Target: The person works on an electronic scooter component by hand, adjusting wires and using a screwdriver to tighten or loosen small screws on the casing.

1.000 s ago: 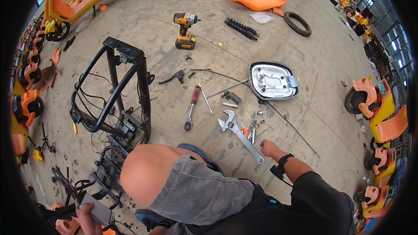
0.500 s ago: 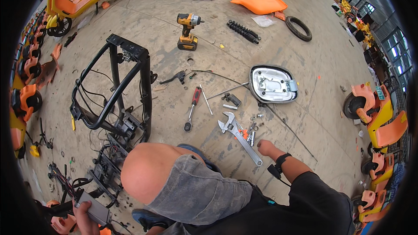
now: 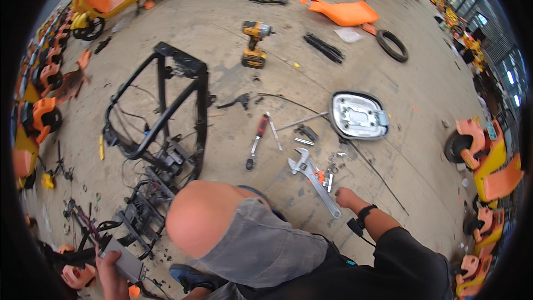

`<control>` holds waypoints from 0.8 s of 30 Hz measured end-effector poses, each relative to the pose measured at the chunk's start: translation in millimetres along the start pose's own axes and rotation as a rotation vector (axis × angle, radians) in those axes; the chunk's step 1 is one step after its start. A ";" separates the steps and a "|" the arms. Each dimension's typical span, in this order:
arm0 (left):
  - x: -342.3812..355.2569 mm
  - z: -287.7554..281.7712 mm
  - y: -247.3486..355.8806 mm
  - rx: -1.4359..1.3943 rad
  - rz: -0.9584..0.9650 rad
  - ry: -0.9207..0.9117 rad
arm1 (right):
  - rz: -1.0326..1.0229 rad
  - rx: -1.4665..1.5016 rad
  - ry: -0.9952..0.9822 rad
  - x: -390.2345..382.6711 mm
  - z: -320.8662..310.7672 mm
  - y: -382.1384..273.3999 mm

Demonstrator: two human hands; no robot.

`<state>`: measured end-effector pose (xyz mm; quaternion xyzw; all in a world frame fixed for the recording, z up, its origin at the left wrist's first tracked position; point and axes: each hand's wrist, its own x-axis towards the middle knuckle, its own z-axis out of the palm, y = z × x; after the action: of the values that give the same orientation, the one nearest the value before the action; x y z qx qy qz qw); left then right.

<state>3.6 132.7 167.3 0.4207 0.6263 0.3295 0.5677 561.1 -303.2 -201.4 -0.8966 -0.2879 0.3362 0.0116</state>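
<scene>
Grey box (image 3: 127,262) now being gripped by the left hand (image 3: 110,272) (fingers mostly hidden); whether anything's held by the curled right hand (image 3: 347,198) can't be told.

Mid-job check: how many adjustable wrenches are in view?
1. The silver adjustable wrench lies on the concrete floor, just left of the right hand, head end angled forward and left. Others could be hidden beneath the legs.

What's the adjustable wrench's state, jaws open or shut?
Open: the adjustable wrench shows a gap between its jaws, at the end farther from the right hand.
</scene>
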 end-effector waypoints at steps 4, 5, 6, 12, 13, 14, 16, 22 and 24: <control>3.0 2.4 7.1 -0.072 -0.021 0.004 | -0.073 -0.127 -0.181 11.5 5.4 14.6; 1.9 0.6 9.7 -0.107 -0.035 0.018 | -0.053 -0.179 -0.309 15.7 -5.5 12.0; -2.7 8.6 21.4 -0.100 -0.013 -0.006 | -0.135 -0.268 -0.343 21.2 -6.7 24.8; -24.6 19.1 55.2 -0.207 0.047 -0.034 | -0.093 -0.284 -0.170 38.2 -153.9 -91.1; -29.0 28.3 69.4 -0.230 0.039 -0.034 | -0.208 -0.075 -0.045 27.6 -185.6 -120.7; -39.4 26.9 79.9 -0.282 0.051 -0.020 | -0.378 0.093 0.043 30.6 -216.9 -165.2; -55.6 30.7 104.7 -0.362 0.151 -0.081 | -0.519 0.289 0.386 -21.9 -277.0 -272.6; -126.0 30.6 142.5 -0.555 0.435 -0.107 | -1.420 0.631 -0.002 -237.2 -314.4 -528.8; -132.5 25.6 139.1 -0.576 0.561 -0.101 | -1.565 0.518 -0.100 -295.5 -294.4 -572.7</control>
<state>50.3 71.4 345.1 0.4146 0.3406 0.6124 0.5806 269.7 70.5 325.3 -0.3901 -0.7427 0.3260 0.4358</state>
